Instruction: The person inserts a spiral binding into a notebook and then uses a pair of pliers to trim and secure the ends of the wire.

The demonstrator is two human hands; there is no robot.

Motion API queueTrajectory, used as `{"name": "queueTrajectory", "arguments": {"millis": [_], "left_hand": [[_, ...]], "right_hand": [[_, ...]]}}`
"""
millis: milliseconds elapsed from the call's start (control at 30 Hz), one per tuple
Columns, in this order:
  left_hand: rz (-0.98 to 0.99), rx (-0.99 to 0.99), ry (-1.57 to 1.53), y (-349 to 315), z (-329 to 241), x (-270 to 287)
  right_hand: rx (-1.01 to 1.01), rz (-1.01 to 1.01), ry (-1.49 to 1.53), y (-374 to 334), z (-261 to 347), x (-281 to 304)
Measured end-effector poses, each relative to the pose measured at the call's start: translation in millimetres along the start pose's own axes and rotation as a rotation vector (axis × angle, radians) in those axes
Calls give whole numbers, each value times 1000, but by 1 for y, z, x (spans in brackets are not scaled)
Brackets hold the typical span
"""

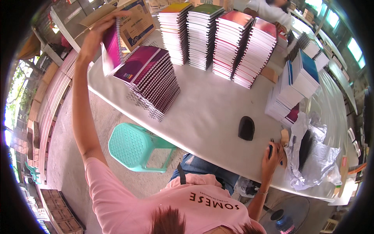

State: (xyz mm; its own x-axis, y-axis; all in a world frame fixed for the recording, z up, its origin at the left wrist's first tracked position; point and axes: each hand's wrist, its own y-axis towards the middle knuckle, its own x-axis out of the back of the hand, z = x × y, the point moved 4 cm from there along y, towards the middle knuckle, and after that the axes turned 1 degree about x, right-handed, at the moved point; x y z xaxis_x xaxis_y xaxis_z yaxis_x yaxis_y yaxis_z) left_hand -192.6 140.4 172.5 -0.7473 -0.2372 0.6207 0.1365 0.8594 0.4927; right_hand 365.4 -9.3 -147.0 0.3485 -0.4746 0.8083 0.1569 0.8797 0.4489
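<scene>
My left hand (pixel 102 32) reaches far out to the left and grips the spiral edge of a purple notebook (pixel 112 45), whose pages blur as it tilts up. Right beside it stands a tall stack of purple spiral notebooks (pixel 152 78), loose wire coils jutting from its lower side. Near the table's front edge, my right hand (pixel 274 156) rests with its fingers curled round a small tool with dark blue handles (pixel 270 151). Its thin dark tips point away from me; the exact kind is partly hidden. A black rounded object (pixel 246 128) lies left of that hand.
Several notebook stacks (pixel 200 37) line the table's (pixel 202 117) far side, before a cardboard box (pixel 136 25). Blue-covered books (pixel 306 70) stand right. Crumpled plastic wrapping (pixel 311 156) with black coils lies beside my right hand. A turquoise stool (pixel 130 146) stands left; another person (pixel 269 11) sits opposite.
</scene>
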Motion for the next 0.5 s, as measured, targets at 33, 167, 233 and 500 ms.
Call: {"name": "queueTrajectory", "arguments": {"millis": [33,167,233,500], "left_hand": [[117,-64,6,8,9,-11],[486,-250,3,20,28,-63],[532,-131,155,18,28,-96],[268,330,565,-31,47,-75]], "right_hand": [[-1,2,8,0,0,-1],[-10,-15,9,0,3,2],[-23,-18,-2,1,2,4],[15,-12,-9,2,5,5]]}}
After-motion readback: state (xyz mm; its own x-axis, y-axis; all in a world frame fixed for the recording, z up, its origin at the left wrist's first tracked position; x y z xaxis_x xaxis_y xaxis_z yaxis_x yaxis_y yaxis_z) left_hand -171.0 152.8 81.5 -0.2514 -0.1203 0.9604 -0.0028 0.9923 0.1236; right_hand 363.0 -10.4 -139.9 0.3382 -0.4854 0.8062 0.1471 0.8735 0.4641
